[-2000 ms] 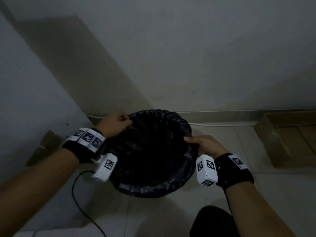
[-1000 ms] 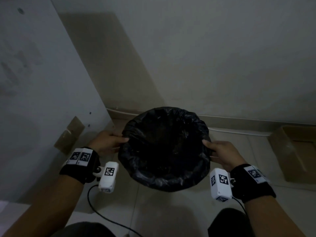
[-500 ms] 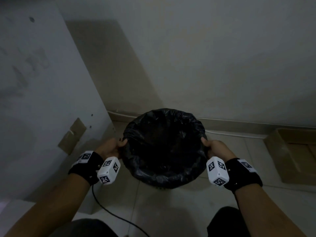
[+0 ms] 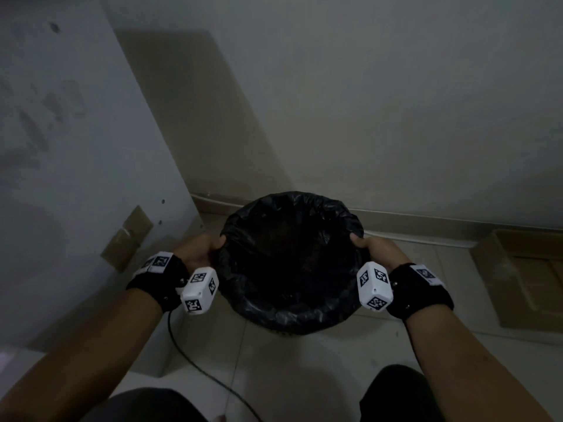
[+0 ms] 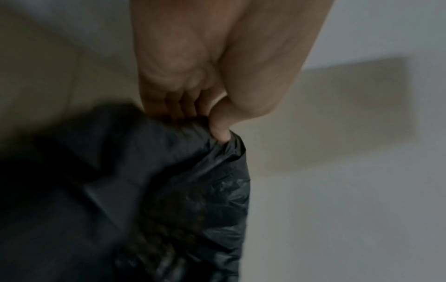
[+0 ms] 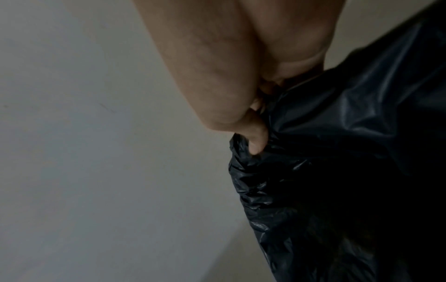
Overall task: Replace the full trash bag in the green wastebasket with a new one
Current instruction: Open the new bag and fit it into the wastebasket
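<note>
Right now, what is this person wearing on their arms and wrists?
Both forearms are bare, with no sleeves. Each wrist carries a black strap bearing white tags printed with black square-pattern codes. A small white box with the same codes on its faces juts from the left strap, and another white box from the right.

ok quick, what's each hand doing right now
Left hand: pinching the left edge of the black trash bag.
Right hand: pinching the bag's right edge.
</note>
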